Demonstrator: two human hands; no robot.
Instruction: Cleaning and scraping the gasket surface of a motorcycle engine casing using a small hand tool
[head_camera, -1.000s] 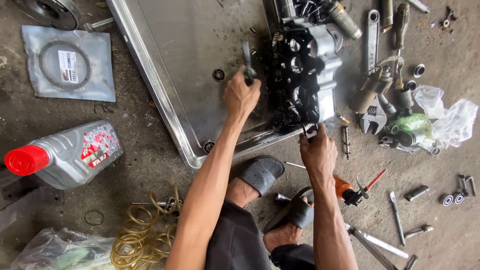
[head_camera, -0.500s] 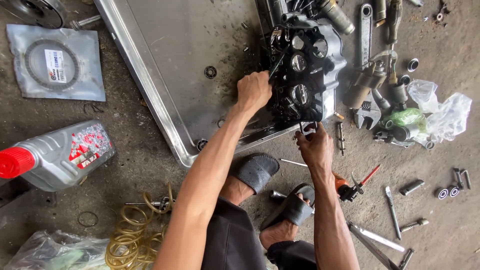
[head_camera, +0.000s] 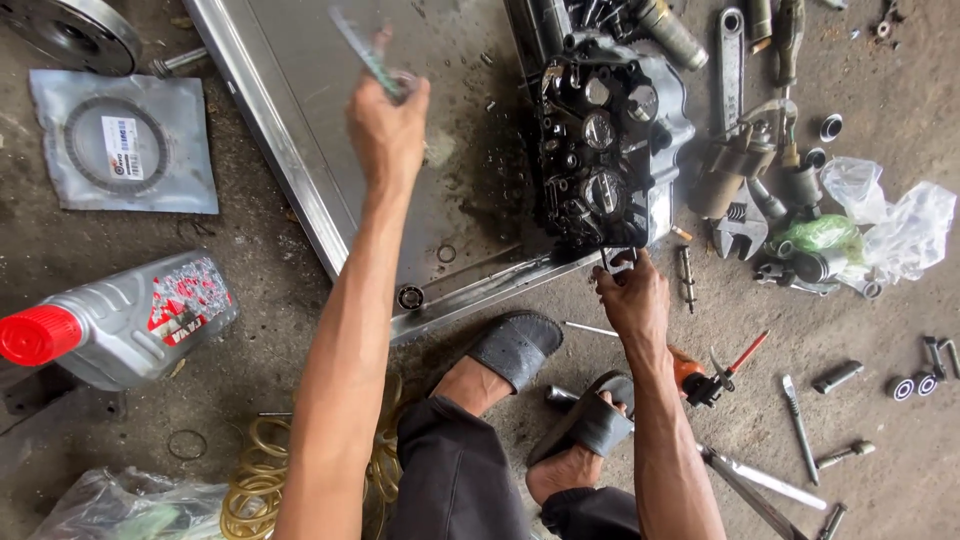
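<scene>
**One hand lifts a thin tool, the other holds the engine part**

The person squats on the ground with two feet in grey sandals. A big metal tray lies in front, and a black, oily engine part sits at the tray's right edge. The tray is likely there to catch the oil and the small bits, so they do not get lost on the floor.

The left hand is up over the tray. Its fingers are closed around a thin, flat tool, which is blurry, so its kind is hard to tell. It is held well apart from the engine part.

The right hand is down at the near edge of the engine part. Its fingers pinch a small metal piece there, probably to keep the part from sliding.

Wrenches and other tools lie just to the right, near enough to grab. A grey oil bottle with a red cap lies on its side at the left. A flat packet with a ring inside rests near the tray's left edge.
</scene>
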